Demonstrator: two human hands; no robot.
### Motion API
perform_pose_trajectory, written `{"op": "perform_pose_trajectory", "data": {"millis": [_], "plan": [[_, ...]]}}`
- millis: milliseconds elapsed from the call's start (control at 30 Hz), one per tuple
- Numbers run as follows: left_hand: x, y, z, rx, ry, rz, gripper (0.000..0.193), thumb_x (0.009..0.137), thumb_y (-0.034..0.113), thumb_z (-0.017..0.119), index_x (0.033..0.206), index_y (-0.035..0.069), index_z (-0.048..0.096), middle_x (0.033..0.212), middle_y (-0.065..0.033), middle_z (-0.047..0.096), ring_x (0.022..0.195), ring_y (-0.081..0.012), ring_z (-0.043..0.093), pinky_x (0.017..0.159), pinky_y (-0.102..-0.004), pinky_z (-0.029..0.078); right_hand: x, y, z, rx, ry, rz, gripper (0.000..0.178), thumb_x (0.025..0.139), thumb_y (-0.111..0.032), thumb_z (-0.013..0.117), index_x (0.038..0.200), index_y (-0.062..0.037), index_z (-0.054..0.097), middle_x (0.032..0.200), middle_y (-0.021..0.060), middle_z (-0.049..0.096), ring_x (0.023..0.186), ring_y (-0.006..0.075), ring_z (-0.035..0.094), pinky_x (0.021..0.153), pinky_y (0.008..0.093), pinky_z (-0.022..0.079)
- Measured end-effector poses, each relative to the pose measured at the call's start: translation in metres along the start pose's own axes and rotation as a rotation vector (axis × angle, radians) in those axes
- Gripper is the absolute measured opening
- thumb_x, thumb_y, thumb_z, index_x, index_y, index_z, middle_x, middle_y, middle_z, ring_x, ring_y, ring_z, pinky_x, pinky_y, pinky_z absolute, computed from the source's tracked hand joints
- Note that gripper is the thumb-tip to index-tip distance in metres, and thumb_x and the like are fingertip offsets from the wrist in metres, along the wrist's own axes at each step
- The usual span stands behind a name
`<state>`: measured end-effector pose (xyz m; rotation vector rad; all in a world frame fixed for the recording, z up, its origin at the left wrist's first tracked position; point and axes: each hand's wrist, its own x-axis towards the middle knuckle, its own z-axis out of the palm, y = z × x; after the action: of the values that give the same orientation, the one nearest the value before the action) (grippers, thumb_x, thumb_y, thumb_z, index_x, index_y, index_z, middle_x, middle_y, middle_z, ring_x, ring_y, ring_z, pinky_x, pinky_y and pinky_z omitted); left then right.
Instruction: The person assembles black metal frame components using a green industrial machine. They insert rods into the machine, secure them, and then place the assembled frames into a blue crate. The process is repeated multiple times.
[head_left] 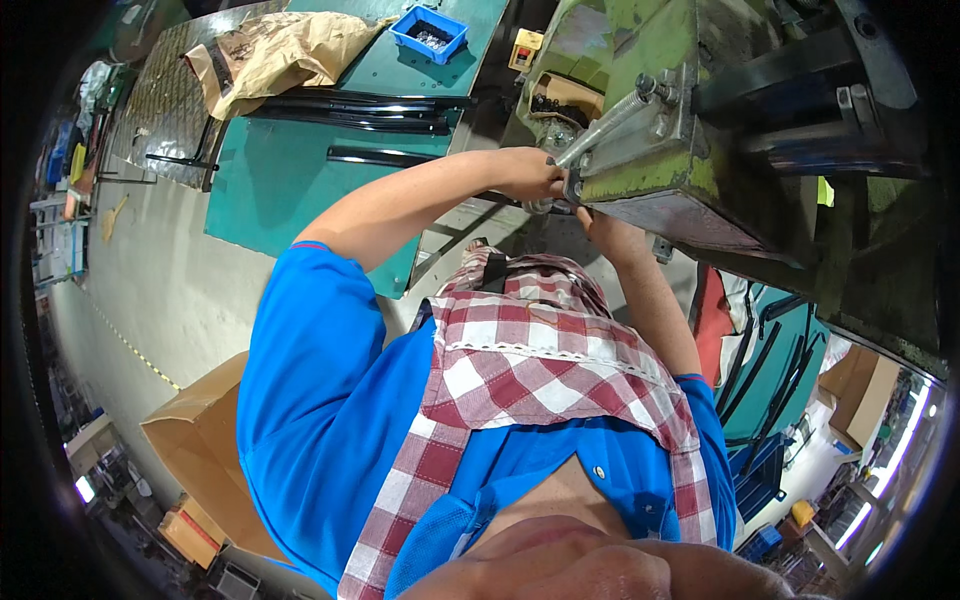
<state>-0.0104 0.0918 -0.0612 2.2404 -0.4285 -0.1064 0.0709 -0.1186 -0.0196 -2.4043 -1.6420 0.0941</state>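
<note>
Both my hands are together at the near corner of a worn green metal machine [640, 200]. My left hand [528, 174] reaches in from the left with its fingers curled at that corner, next to a small dark metal piece [573, 186]. What they grip is too small to make out. Just below, my right hand [612, 236] is raised to the machine's underside, its fingers mostly hidden. A coil spring [612, 125] on a bolt slants down close to my left fingers. One black metal strip [380, 157] runs across the green table behind my left forearm; whether it reaches my hand is hidden.
More black strips [350, 112], crumpled brown paper [290, 55] and a blue bin of small parts [430, 36] lie on the green table [260, 180]. An open box [565, 97] sits behind my hands. Black strips lie on another green table [775, 360] at right. A carton [200, 430] stands at left.
</note>
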Motion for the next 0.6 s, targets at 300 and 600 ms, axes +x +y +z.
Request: {"op": "perform_pose_trajectory", "data": {"millis": [300,600], "plan": [[-0.002,0.004,0.001,-0.096,-0.12,-0.07,0.033,0.095,0.038,0.046,0.103,0.007,0.057,0.077,-0.0144,0.063,0.074,-0.0315,0.06,0.067,-0.0413,0.046,-0.013,0.018,0.033,-0.433,-0.003,-0.128,0.043,0.081,-0.035,0.062,0.114,-0.0071,0.06,0.111,0.0186,0.059,0.105,0.0393,0.054,0.093,0.0494,0.039],[-0.008,0.023,-0.03,-0.341,-0.273,-0.442,0.034,0.092,0.036,0.055,0.092,0.003,0.065,0.073,-0.0059,0.062,0.066,-0.0182,0.053,0.066,-0.0347,0.043,-0.015,0.014,0.023,-0.119,-0.033,0.014,0.045,0.088,-0.044,0.052,0.113,-0.0076,0.063,0.115,0.0176,0.059,0.109,0.0349,0.054,0.095,0.0439,0.038]]}}
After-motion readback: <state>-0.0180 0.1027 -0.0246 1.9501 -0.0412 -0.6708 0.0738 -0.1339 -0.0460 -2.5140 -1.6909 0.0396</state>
